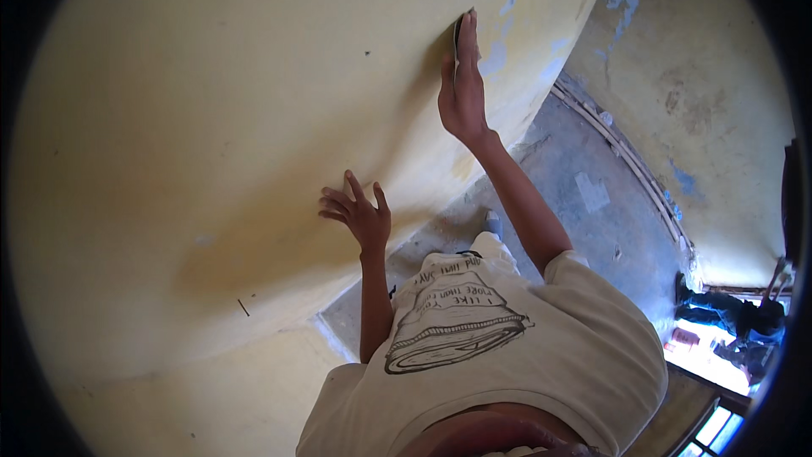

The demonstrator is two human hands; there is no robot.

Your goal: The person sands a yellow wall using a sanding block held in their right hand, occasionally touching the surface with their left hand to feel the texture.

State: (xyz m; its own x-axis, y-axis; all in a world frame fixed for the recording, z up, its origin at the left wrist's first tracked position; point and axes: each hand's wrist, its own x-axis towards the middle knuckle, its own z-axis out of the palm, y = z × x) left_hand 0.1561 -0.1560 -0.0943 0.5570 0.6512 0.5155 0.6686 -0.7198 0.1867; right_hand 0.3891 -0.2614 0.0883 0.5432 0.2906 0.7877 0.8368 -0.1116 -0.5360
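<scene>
My right hand (466, 92) is pressed flat, fingers straight, near the right edge of a yellow painted wall (209, 108). Under its fingers is a thin sheet with a dark face (458, 32), which looks like sandpaper; the palm covers most of it. Beside those fingers the paint gives way to pale bluish patches (496, 58). Lower and to the left, my left hand (363, 212) has its fingers spread and holds nothing. Its fingertips are at the wall; whether they touch it I cannot tell.
A nail (243, 308) sticks out of the wall at lower left. Long thin poles (625, 149) lie along the foot of the adjoining wall. A pale sheet (592, 192) lies on the concrete floor (558, 158). Another person (729, 314) is by a bright doorway at right.
</scene>
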